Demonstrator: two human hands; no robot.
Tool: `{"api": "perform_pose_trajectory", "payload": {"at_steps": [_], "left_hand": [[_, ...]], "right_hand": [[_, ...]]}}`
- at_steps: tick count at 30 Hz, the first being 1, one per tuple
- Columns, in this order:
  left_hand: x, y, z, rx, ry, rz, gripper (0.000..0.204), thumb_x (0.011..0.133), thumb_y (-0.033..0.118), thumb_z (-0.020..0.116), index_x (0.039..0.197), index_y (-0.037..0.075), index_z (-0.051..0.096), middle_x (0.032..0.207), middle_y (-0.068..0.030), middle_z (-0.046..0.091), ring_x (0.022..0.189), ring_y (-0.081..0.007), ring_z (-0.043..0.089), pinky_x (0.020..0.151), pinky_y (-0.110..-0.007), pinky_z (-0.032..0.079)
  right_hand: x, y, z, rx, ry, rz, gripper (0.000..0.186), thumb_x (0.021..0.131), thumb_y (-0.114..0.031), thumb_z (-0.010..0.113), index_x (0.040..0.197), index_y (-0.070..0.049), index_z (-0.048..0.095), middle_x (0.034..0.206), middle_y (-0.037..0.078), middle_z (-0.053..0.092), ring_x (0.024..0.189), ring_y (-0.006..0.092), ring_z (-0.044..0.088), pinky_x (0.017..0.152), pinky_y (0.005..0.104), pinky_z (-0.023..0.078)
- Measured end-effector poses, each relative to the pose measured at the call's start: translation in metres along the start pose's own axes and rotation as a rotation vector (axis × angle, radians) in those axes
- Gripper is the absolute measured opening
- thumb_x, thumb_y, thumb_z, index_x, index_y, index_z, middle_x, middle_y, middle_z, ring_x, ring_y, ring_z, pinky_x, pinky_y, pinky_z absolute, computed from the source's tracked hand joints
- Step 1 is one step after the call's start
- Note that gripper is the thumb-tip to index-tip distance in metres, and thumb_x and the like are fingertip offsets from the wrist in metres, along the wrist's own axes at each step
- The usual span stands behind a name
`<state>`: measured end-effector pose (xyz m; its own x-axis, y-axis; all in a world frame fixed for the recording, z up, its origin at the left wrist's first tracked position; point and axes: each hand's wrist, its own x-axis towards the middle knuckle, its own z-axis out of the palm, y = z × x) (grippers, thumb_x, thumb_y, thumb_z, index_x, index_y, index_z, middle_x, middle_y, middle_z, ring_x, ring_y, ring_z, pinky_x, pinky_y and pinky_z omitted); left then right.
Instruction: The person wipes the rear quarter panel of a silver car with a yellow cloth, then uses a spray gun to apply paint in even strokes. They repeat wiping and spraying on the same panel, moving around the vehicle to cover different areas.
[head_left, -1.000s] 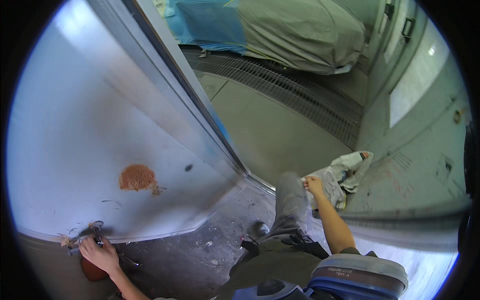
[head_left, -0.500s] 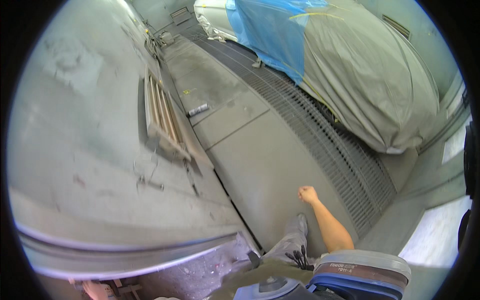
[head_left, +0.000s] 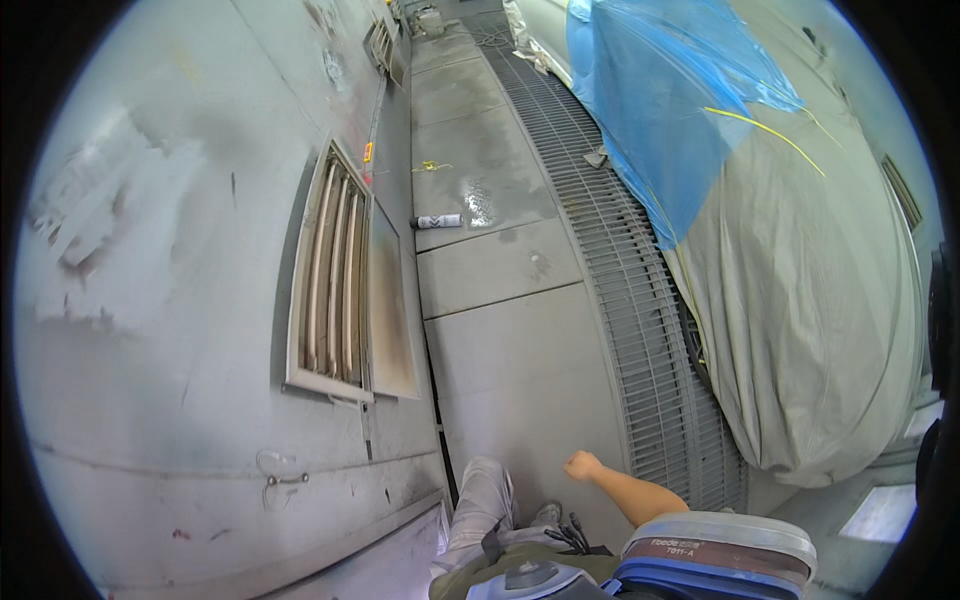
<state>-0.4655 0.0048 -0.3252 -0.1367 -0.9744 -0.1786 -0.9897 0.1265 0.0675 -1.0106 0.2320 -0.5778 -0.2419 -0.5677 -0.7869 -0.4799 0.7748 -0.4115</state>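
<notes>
My right hand (head_left: 581, 465) hangs over the grey walkway (head_left: 530, 370) with its fingers curled into a loose fist. Nothing shows between them, and it touches nothing. The bare right forearm runs down behind a round respirator filter (head_left: 715, 560) at the lower edge. My left hand is outside the picture. To the right of the walkway stands a vehicle draped in a grey cover (head_left: 800, 290) and blue plastic film (head_left: 655, 110). Yellow strips lie on the sheeting.
A metal grating (head_left: 655, 370) runs between walkway and covered vehicle. On the walkway, by the left wall (head_left: 160, 330), lies a spray can (head_left: 438, 221) on its side. A louvred vent (head_left: 330, 270) with a hinged panel sits in that wall, above a door handle (head_left: 287, 480).
My view has turned toward the left wall and moved on along the walkway, a leg stepping forward. My left hand, at the lower left near the door edge before, has left the picture.
</notes>
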Motion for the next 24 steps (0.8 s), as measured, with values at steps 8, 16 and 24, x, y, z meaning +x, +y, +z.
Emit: {"api": "perform_pose_trajectory", "payload": {"at_steps": [8, 16, 24], "left_hand": [[0.016, 0.089, 0.097, -0.154, -0.512, -0.321, 0.037, 0.086, 0.009, 0.067, 0.12, -0.004, 0.061, 0.108, -0.018, 0.069, 0.11, -0.0287, 0.065, 0.093, -0.043, 0.05], [0.2, 0.401, -0.055, -0.655, -0.447, -0.001, 0.044, 0.089, 0.01, 0.067, 0.131, -0.002, 0.06, 0.114, -0.0152, 0.072, 0.111, -0.024, 0.067, 0.09, -0.04, 0.053], [0.393, 0.84, -0.403, -1.711, -0.608, 1.874, 0.08, 0.096, 0.034, 0.068, 0.161, 0.016, 0.025, 0.143, -0.0151, 0.059, 0.12, -0.0401, 0.063, 0.103, -0.052, 0.05]], "right_hand": [[0.095, -0.093, -0.221, -0.087, 0.089, -0.127, 0.037, 0.092, -0.033, 0.058, 0.118, -0.012, 0.075, 0.112, 0.016, 0.075, 0.107, 0.0375, 0.07, 0.097, 0.0435, 0.055], [0.075, -0.075, -0.428, 0.126, 0.331, -0.027, 0.038, 0.09, -0.033, 0.061, 0.114, -0.008, 0.076, 0.11, 0.018, 0.075, 0.106, 0.0353, 0.071, 0.095, 0.0428, 0.055], [0.137, -0.051, -0.595, 0.193, 0.197, 0.159, 0.036, 0.09, -0.035, 0.063, 0.112, -0.01, 0.077, 0.108, 0.017, 0.076, 0.105, 0.0335, 0.072, 0.094, 0.0425, 0.055]]}}
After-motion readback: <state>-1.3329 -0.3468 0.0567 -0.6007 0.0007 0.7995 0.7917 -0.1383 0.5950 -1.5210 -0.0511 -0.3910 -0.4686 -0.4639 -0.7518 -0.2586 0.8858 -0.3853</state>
